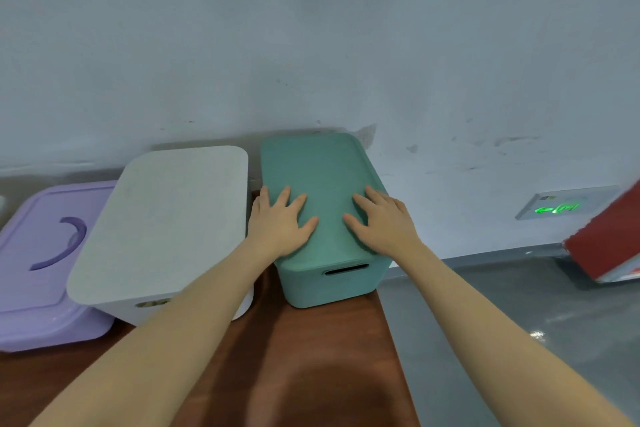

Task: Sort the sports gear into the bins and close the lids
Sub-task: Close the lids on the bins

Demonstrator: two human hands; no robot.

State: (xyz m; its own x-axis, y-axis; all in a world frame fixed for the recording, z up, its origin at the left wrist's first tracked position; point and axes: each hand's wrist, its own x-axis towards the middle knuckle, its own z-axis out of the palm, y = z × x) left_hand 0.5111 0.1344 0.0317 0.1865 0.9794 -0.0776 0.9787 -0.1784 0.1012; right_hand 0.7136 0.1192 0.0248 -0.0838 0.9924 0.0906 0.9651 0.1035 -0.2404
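Note:
Three lidded bins stand in a row on a brown table (pixel 311 357) against the wall. The green bin (pixel 346 284) at the right has its green lid (pixel 318 166) on top. My left hand (pixel 280 222) lies flat on the lid's near left part, fingers spread. My right hand (pixel 384 218) lies flat on its near right part, fingers spread too. The white bin (pixel 166 215) in the middle and the purple bin (pixel 38 253) at the left both have their lids on. No sports gear shows outside the bins.
The table's right edge runs just past the green bin, with grey floor (pixel 519 305) beyond it. A red object (pixel 609 239) leans at the far right. A green lit sign (pixel 557 208) sits low on the wall.

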